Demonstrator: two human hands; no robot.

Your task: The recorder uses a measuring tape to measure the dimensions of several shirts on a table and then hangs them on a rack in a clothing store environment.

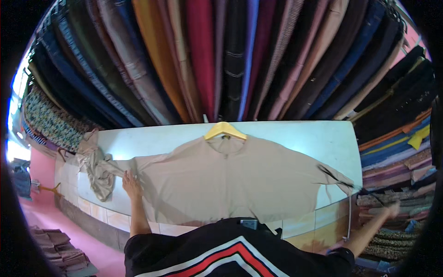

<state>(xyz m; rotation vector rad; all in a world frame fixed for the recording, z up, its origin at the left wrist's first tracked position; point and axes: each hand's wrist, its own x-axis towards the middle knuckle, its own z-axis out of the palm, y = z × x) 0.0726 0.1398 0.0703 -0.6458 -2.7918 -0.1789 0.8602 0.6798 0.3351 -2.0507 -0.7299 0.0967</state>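
A beige blouse (228,180) lies spread on a white board-like tabletop (294,138), with a yellow hanger (225,130) in its neck. My left hand (131,183) rests on the sleeve at the left, fingers stretched out over the cloth. Beyond that hand, a crumpled shiny beige cloth (98,173) sits at the board's left end. At the far right my right hand (392,210) is raised past the board and blurred. From it a thin dark cord-like thing (334,176) runs across the blouse's other cuff; its exact kind is unclear.
Trousers (200,62) in many colours hang in a row behind the board. Stacks of folded cloth (398,173) rise at the right. Folded brown garments (57,246) lie at lower left, and a yellowish hanger (52,188) is by the tiled side.
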